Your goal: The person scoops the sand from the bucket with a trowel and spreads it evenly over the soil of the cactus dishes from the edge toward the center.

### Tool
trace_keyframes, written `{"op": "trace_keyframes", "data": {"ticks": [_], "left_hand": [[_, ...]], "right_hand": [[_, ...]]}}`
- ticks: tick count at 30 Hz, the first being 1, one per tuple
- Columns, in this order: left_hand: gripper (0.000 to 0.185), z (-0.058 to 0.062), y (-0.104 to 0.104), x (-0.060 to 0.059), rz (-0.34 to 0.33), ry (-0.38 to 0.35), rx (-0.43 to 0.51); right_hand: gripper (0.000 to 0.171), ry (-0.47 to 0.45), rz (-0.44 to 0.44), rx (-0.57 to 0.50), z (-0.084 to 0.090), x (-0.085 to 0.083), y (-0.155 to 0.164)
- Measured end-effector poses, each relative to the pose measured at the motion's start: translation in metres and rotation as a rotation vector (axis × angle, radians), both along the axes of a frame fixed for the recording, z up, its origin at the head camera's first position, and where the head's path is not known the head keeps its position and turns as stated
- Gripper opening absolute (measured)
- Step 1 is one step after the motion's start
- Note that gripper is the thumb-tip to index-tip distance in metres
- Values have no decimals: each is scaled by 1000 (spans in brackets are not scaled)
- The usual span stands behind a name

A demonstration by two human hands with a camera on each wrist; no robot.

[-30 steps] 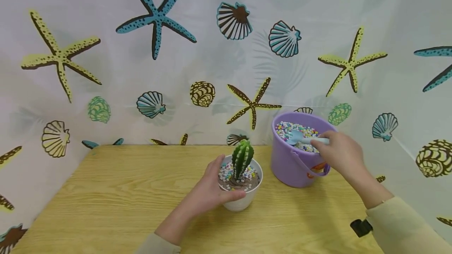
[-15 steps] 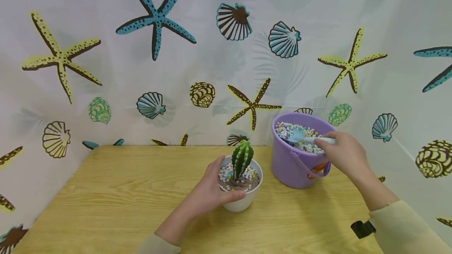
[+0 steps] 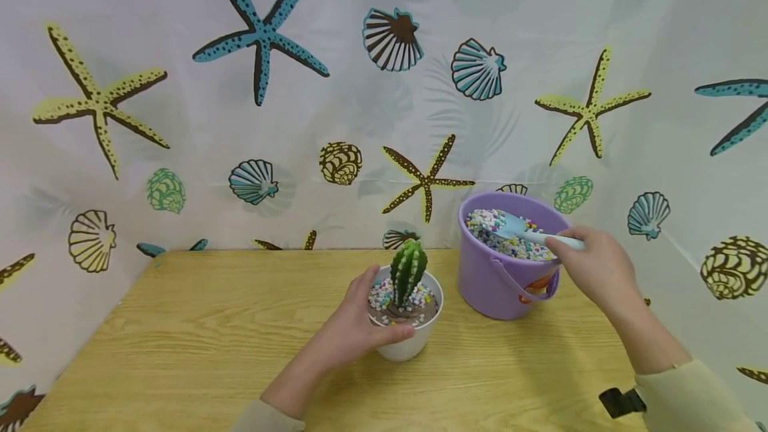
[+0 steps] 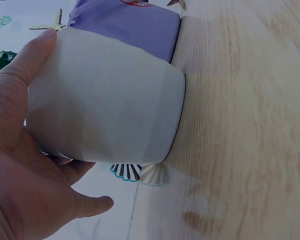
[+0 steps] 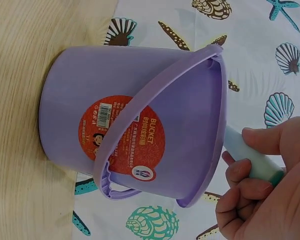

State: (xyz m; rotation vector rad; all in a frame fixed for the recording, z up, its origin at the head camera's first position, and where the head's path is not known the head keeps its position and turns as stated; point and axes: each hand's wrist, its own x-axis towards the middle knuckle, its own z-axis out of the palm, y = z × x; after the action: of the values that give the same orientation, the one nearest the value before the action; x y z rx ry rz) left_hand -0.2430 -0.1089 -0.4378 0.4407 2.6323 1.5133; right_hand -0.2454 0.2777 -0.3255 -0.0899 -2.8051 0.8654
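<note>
Since a second ago the right hand (image 3: 600, 265) has drawn back toward the rim of the round purple plastic bucket (image 3: 498, 285), its fingers curled round the handle of the small pale-blue plastic scoop (image 3: 528, 232), whose blade lies on the mixed coloured pebbles (image 3: 489, 227) filling the bucket. The right wrist view adds the bucket's red label (image 5: 122, 132) and lowered bail handle (image 5: 155, 105), hidden from the head. The left hand (image 3: 354, 325) wraps the white ceramic pot (image 3: 408, 345) with the green cactus (image 3: 408, 269) just left of the bucket; the left wrist view shows its thumb (image 4: 32, 50) on the pot's wall, on the light wooden table (image 3: 210, 325).
</note>
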Motion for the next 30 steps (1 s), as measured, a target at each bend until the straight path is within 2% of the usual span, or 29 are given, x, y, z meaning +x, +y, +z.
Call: {"op": "trace_keyframes", "data": {"ticks": [10,20,30], "left_hand": [[132,-1,-1,1,-6,-5,9],[131,-2,-2,-1,-6,6,11],[130,0,-2,2,4,0,11]], "right_hand": [[62,62,-55,-37,-15,14,8],[60,42,-82,-107,-24,22,6],[59,58,-93,-106,-28,24,1]]}}
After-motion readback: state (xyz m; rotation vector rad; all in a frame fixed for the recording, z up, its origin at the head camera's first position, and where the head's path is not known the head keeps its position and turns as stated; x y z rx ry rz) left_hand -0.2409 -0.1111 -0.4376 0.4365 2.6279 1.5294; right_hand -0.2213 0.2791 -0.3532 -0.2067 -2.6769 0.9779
